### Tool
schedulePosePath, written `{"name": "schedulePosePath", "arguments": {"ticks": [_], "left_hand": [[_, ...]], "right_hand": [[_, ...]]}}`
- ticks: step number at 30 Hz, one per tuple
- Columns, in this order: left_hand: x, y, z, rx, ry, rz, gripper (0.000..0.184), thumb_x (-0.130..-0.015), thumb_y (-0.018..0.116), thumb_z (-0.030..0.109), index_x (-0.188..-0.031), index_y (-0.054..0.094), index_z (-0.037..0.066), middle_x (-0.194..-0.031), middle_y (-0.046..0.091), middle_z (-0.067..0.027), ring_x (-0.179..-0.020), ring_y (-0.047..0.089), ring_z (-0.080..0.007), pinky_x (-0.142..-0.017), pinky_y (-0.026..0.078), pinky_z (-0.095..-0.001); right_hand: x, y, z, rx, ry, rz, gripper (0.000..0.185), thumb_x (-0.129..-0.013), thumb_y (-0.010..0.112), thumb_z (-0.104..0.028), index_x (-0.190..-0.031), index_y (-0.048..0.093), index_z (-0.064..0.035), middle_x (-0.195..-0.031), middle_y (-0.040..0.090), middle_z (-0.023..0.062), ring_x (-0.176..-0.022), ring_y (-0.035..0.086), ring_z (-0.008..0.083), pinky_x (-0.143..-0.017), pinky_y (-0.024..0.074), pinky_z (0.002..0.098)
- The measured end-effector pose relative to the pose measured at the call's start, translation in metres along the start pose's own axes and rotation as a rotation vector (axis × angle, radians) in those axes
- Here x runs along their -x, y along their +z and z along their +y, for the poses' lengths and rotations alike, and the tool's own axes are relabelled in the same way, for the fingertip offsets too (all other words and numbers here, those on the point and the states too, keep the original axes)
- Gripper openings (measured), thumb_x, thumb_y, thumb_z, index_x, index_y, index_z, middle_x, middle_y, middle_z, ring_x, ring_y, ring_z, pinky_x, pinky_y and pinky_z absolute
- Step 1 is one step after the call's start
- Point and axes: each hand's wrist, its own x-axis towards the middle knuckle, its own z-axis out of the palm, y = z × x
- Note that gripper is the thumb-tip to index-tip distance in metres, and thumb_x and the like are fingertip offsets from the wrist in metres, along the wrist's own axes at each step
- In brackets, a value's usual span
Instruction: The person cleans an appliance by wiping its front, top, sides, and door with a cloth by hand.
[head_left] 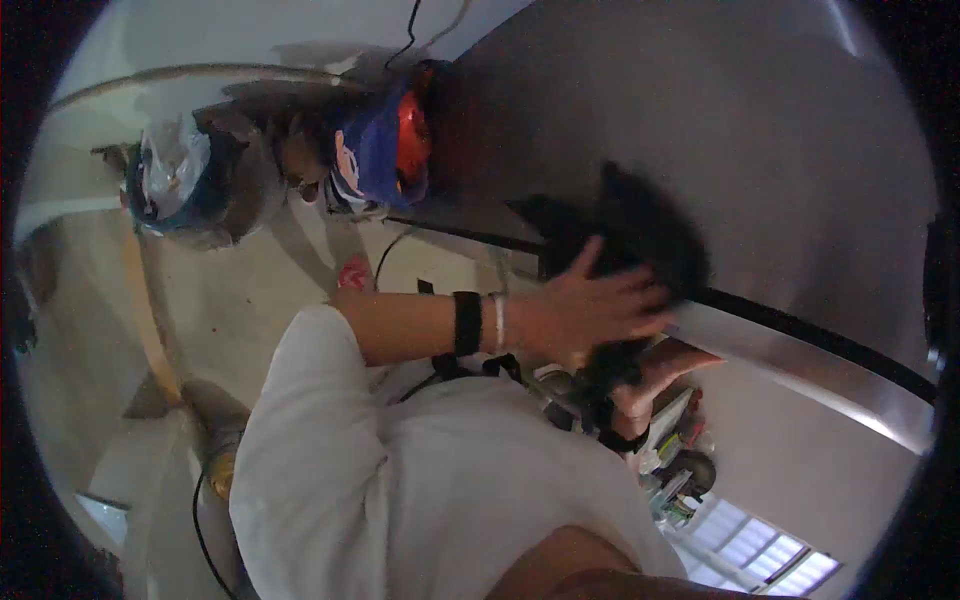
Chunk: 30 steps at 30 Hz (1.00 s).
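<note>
My left hand reaches across from the left with its fingers spread, over a blurred black, soft-looking thing. Two pointed tips stick up from that black thing, and its kind I cannot make out. It lies against a large smooth grey panel. Lower down, my right hand is beside another dark part, below the panel's silver edge. Its visible fingers stretch out to the right; the rest are hidden. Dark bands circle both wrists, and the left also has a white one.
A silver strip with a black edge borders the panel. At the upper left stand a blue bag and a dark container with clear plastic. Loose goods and a barred window are at the lower right. A cable hangs lower left.
</note>
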Motion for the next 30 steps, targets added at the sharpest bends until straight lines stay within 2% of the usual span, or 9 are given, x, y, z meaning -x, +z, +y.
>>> {"name": "schedulePosePath", "arguments": {"ticks": [2,4,6,8,11,14,22,25,30], "left_hand": [[0.031,0.054,-0.031,0.017,-0.059,0.263,0.084,-0.064,0.068,0.034,-0.132,0.024,0.015,-0.132,0.029,-0.0187,-0.125,0.022,-0.0374,-0.089,0.018,-0.0697],[0.056,0.059,-0.045,0.017,-0.381,-0.040,0.082,-0.065,0.068,0.025,-0.132,0.024,0.008,-0.137,0.017,-0.0216,-0.129,0.014,-0.0374,-0.097,0.011,-0.0627],[0.095,0.142,-0.084,0.155,-0.412,0.580,0.075,-0.075,0.059,0.024,-0.133,0.018,0.001,-0.138,0.013,-0.0243,-0.129,0.010,-0.0379,-0.103,0.011,-0.0509],[0.117,0.187,-0.114,0.557,-0.739,0.794,0.072,-0.079,0.053,0.021,-0.134,0.013,-0.002,-0.139,0.010,-0.0240,-0.130,0.007,-0.0369,-0.105,0.010,-0.0410],[0.103,0.189,-0.094,0.410,-0.797,0.833,0.068,-0.082,0.048,0.019,-0.135,0.011,-0.001,-0.139,0.010,-0.0241,-0.131,0.005,-0.0344,-0.105,0.009,-0.0361],[0.065,0.160,-0.053,0.283,-0.704,0.937,0.066,-0.081,0.047,0.021,-0.135,0.014,0.000,-0.139,0.012,-0.0228,-0.132,0.006,-0.0326,-0.104,0.007,-0.0415],[0.046,0.168,-0.056,-0.053,-0.484,1.077,0.065,-0.078,0.047,0.024,-0.134,0.022,0.004,-0.136,0.022,-0.0226,-0.130,0.014,-0.0307,-0.103,0.008,-0.0434],[0.066,0.184,-0.084,0.020,-0.471,1.115,0.072,-0.086,0.024,0.053,-0.132,0.024,-0.003,-0.137,0.023,-0.0205,-0.128,0.017,-0.0344,-0.104,0.009,-0.0419],[0.122,0.273,-0.181,0.085,-0.568,1.368,0.048,-0.089,0.032,0.030,-0.128,0.036,0.002,-0.134,0.030,-0.0172,-0.123,0.028,-0.0302,-0.102,0.016,-0.0367]], "right_hand": [[-0.001,0.002,0.003,-0.005,-0.024,0.033,0.118,-0.067,0.072,-0.024,-0.131,-0.026,-0.0103,-0.140,-0.009,0.0197,-0.129,0.004,0.0328,-0.104,0.0063,0.0460],[0.000,0.001,0.006,-0.006,-0.052,0.051,0.118,-0.067,0.072,-0.025,-0.131,-0.025,-0.0105,-0.140,-0.009,0.0197,-0.129,0.003,0.0329,-0.104,0.0059,0.0461],[-0.001,0.001,0.008,-0.028,-0.088,0.077,0.118,-0.066,0.072,-0.026,-0.132,-0.025,-0.0106,-0.140,-0.009,0.0196,-0.129,0.003,0.0329,-0.104,0.0055,0.0461],[-0.004,0.000,0.007,-0.064,-0.122,0.088,0.117,-0.066,0.072,-0.028,-0.133,-0.022,-0.0108,-0.140,-0.010,0.0201,-0.130,0.001,0.0335,-0.104,0.0053,0.0466],[-0.008,-0.001,0.014,-0.155,-0.168,0.121,0.114,-0.066,0.071,-0.032,-0.135,-0.016,-0.0111,-0.140,-0.012,0.0214,-0.130,-0.002,0.0354,-0.104,0.0054,0.0479],[0.002,-0.003,0.041,-0.113,-0.352,0.144,0.109,-0.065,0.071,-0.038,-0.137,-0.005,-0.0077,-0.142,-0.011,0.0135,-0.132,-0.003,0.0282,-0.105,0.0019,0.0459],[0.019,0.022,0.158,0.215,-0.525,0.045,0.083,-0.072,0.067,-0.031,-0.135,0.021,-0.0021,-0.140,0.013,0.0236,-0.130,0.003,0.0401,-0.102,0.0057,0.0537],[0.018,0.051,0.196,0.420,-0.650,0.069,0.093,-0.069,0.065,-0.046,-0.137,0.014,-0.0071,-0.140,0.008,0.0233,-0.127,0.005,0.0467,-0.099,0.0070,0.0591],[0.006,0.073,0.181,0.090,-0.725,0.354,0.090,-0.073,0.067,-0.034,-0.137,0.013,-0.0029,-0.141,0.009,0.0205,-0.131,0.005,0.0361,-0.104,0.0063,0.0492]]}}
